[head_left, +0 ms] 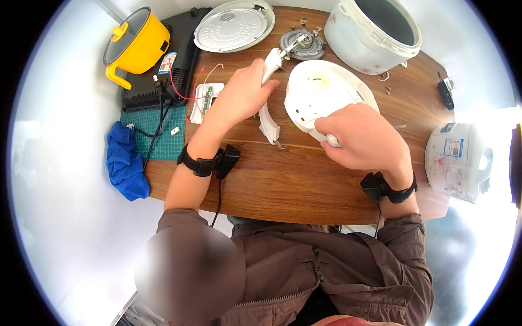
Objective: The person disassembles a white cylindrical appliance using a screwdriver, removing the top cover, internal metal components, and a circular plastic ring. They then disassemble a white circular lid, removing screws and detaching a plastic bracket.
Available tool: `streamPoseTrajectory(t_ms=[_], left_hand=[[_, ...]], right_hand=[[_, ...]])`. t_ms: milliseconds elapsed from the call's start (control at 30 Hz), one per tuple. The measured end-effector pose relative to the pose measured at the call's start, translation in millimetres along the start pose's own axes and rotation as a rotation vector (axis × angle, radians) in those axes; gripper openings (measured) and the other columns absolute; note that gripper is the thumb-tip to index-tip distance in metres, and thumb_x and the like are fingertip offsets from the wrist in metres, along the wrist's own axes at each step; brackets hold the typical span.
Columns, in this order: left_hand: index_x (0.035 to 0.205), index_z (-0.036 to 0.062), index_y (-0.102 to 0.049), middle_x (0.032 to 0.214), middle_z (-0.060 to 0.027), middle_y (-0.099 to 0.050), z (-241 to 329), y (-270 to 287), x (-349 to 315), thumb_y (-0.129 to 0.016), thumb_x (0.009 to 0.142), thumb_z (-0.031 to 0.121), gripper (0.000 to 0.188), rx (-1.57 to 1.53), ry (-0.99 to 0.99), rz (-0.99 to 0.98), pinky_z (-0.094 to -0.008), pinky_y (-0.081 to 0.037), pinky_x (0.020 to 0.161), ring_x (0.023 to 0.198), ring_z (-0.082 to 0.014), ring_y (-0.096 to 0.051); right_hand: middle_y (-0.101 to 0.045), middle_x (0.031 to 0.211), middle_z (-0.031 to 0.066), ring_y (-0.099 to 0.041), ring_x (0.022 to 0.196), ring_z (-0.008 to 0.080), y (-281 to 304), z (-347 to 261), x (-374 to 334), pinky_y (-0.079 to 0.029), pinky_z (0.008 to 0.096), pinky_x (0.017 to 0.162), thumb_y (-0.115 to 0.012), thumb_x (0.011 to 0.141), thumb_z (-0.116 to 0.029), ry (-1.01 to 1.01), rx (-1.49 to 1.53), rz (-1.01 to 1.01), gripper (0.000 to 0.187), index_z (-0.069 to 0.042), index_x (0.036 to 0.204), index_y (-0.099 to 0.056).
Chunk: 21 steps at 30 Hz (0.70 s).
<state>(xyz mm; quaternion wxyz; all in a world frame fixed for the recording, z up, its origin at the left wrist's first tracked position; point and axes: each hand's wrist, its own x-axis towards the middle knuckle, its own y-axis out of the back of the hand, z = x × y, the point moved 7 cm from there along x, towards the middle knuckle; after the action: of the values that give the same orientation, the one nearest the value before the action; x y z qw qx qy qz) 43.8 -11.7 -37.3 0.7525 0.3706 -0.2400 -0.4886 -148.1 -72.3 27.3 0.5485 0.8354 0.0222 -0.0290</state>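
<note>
My left hand [243, 93] is closed around a white plastic handle piece [272, 63] with a metal fitting at its far end. That fitting reaches over a round grey metal heating plate [311, 48]. My right hand [365, 136] is curled at the near edge of a white plastic shell [309, 96] with small slots and holes. A rounded white end [333, 140] pokes out between its thumb and fingers; the rest is hidden in the fist. Between my hands lies a curved white plastic strip [268, 126] with a wire at its near end.
At the back stand a white pot body [359, 46] and a round lid [234, 27]. To the left are a yellow pot [142, 46], a circuit board [208, 99], a green mat [173, 142] and a blue cloth [125, 163]. A white rice cooker [454, 160] stands right.
</note>
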Motion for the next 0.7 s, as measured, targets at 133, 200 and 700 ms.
streamPoseTrajectory(t_ms=[133,200,700], left_hand=[[0.119,-0.0029,-0.056,0.099,-0.0263,-0.068,-6.4,-7.7,2.8,-0.071,0.092,0.023,0.04,0.061,-0.085,0.072,-0.0508,-0.05,0.082,0.096,-0.045,-0.066],[0.122,-0.0021,-0.056,0.104,-0.0257,-0.068,-8.2,-10.1,2.2,-0.072,0.09,0.022,0.043,0.085,-0.115,0.092,-0.0497,-0.05,0.086,0.101,-0.0441,-0.065],[0.156,0.0105,-0.039,0.12,-0.0167,-0.061,-4.9,8.9,0.0,-0.081,0.084,0.018,0.083,0.152,-0.035,0.215,-0.0434,-0.053,0.092,0.106,-0.0345,-0.064]], right_hand=[[-0.065,0.069,0.0185,-0.066,0.072,0.0407,-17.7,7.8,4.8,-0.051,0.0502,0.065,-0.067,0.077,-0.011,-0.008,0.016,-0.013,0.008,-0.004,0.081,-0.068],[-0.062,0.068,0.018,-0.064,0.074,0.0413,-29.2,12.5,6.6,-0.049,0.0507,0.067,-0.067,0.078,-0.01,-0.035,0.038,-0.029,0.008,-0.003,0.079,-0.063],[-0.068,0.077,0.0165,-0.067,0.073,0.0344,19.4,50.2,-6.1,-0.051,0.0433,0.065,-0.08,0.083,-0.021,-0.114,0.235,0.13,0.03,-0.005,0.101,-0.064]])
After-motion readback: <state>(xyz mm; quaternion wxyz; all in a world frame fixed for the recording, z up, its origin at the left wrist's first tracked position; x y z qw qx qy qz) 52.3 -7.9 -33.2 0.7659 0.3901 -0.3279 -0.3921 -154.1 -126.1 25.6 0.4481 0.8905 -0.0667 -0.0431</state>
